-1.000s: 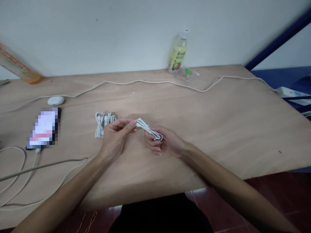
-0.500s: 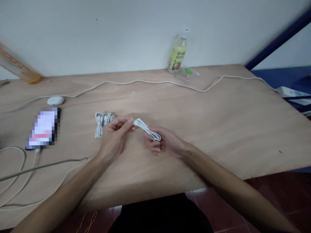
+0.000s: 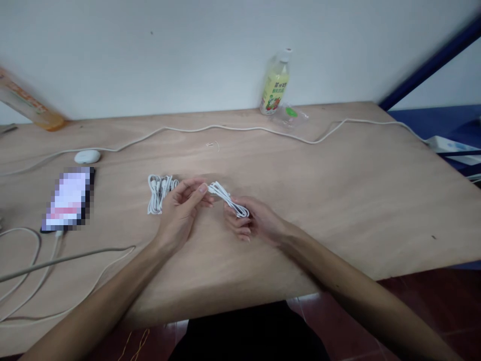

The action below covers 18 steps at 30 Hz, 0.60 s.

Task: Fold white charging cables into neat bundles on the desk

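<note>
A white cable [image 3: 225, 194], folded into a narrow bundle, is held above the table between my hands. My right hand [image 3: 244, 215] wraps its fingers round the lower looped end. With thumb and forefinger together, my left hand [image 3: 188, 198] pinches at the upper end of the bundle; the exact spot between the fingertips is hidden. Several more white cable bundles [image 3: 156, 195] lie side by side on the table just left of my left hand, which partly covers them.
The wooden table [image 3: 338, 200] carries a phone [image 3: 67, 200] with a plugged-in lead, a white earbud case [image 3: 87, 156] and thin wire scraps [image 3: 213, 145]. A long white cord [image 3: 225, 129] crosses the back, near a drink bottle [image 3: 276, 85], clear plastic wrapping [image 3: 291, 118] and an orange-tinted bottle [image 3: 33, 108].
Both hands and the cable bundle stay nearly in place. My left hand's fingers have shifted slightly at the bundle's upper end, and the whole view has dipped a little.
</note>
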Tool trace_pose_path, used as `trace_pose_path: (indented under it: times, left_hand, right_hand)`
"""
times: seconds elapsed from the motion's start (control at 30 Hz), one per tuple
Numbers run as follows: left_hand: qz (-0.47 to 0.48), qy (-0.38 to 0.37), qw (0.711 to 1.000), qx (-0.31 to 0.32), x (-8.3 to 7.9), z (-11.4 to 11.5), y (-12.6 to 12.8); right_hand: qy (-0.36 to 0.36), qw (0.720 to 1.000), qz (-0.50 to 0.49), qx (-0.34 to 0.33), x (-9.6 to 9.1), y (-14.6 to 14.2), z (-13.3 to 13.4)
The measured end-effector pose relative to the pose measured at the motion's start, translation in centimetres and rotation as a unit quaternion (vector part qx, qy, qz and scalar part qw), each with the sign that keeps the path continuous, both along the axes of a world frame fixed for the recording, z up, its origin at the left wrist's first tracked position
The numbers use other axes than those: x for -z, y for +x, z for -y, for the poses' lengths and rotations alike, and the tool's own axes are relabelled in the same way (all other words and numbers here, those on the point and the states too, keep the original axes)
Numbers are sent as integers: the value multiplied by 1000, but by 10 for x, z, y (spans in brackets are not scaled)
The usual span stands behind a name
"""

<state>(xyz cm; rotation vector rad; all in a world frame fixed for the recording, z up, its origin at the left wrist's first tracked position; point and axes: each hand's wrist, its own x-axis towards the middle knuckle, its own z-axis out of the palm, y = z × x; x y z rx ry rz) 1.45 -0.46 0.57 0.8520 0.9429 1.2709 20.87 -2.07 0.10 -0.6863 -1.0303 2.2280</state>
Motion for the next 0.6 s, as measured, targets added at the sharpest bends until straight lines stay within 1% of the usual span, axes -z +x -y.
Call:
trace_pose_path:
  times: [0.07,0.13,0.17,0.2,0.27,0.3,0.33,0.37,0.4,0.47,0.53,0.6]
  left_hand:
    - [6,-13,999,29,0,2,1]
    - [11,-22,998,59,0,3,3]
    - [12,-23,997,73,0,4,4]
    - [10,-21,996,86,0,5,5]
    - [1,-13,995,99,-1,5,6]
    - [-7,-11,995,99,-2,6,6]
    - [-17,-13,995,96,-2,6,6]
    - [-28,-18,995,90,-2,6,5]
    - [-39,-24,995,83,-2,7,4]
    - [-51,-32,995,76,-2,7,3]
    - [-49,-38,995,75,-3,8,2]
    - [-47,-42,995,75,-4,8,2]
  right_hand:
    - [27,998,32,41,1,-2,3]
    - [91,986,83,108,2,-5,6]
    - [140,971,125,147,2,-6,8]
    - [206,950,168,163,2,-7,10]
    - [320,899,239,182,2,-7,12]
    - [360,876,264,182,2,-7,12]
    - [386,859,282,181,3,-7,12]
    - [400,849,295,178,3,-7,12]
    - [406,845,302,173,3,-6,11]
    - [403,848,301,164,3,-6,10]
    - [388,863,283,158,2,-6,10]
    - [355,885,259,153,1,-5,10]
